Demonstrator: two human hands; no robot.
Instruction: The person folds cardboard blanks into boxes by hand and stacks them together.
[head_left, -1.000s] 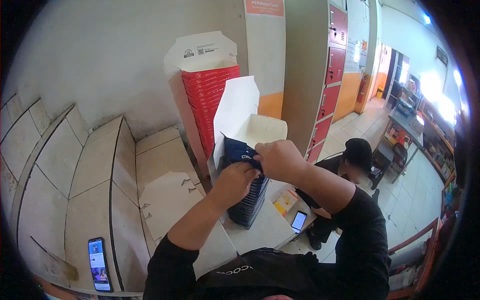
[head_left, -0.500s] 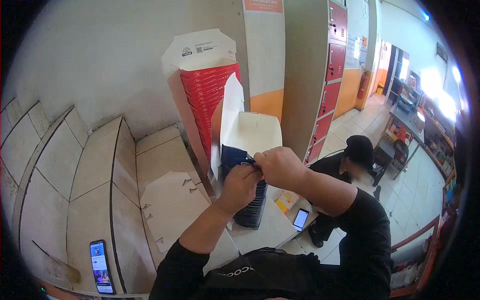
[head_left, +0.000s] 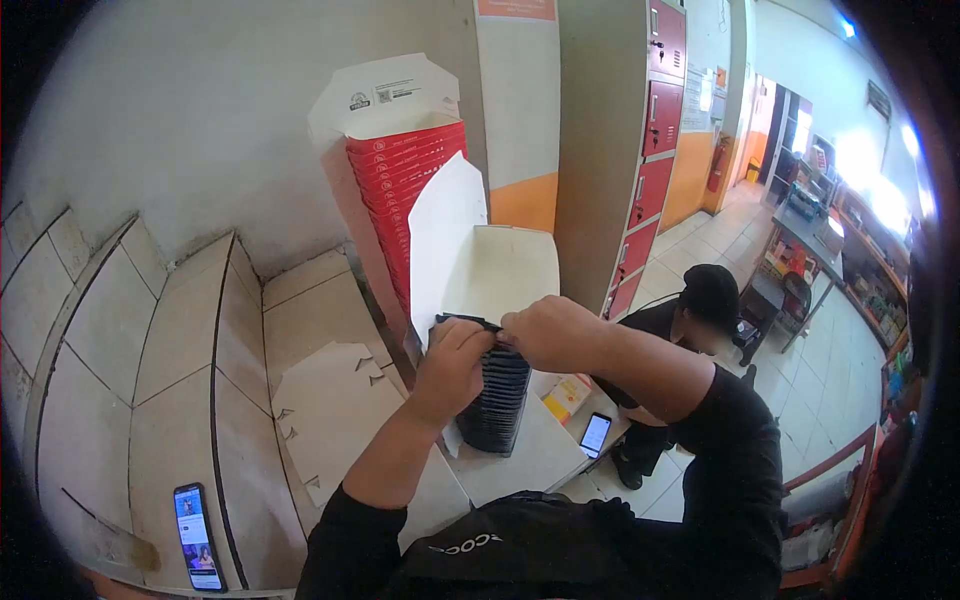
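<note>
A navy paper box (head_left: 520, 270) with a pale inside tops a tall nested stack of dark boxes (head_left: 495, 400). Its white lid flap (head_left: 435, 240) stands up on the left. My left hand (head_left: 450, 362) has its fingers closed over the near navy wall. At the near right corner, my right hand (head_left: 548, 332) pinches the same box. The two hands almost meet, and the fold between them is partly hidden. Just behind stands a nested stack of red boxes (head_left: 405, 165), its top box with a white lid raised.
Left of the stack lies a flat white cardboard blank (head_left: 325, 410) on tile. One phone (head_left: 198, 535) rests at lower left, another (head_left: 595, 436) at right beside a yellow-and-white packet (head_left: 567, 397). A person in a black cap (head_left: 710, 295) sits low, right. Red-door lockers (head_left: 655, 145) stand behind.
Both hands have shifted slightly left and stay on the top box's near edge. The near navy wall, upright before, is now folded lower, and the white lid flap leans farther left.
</note>
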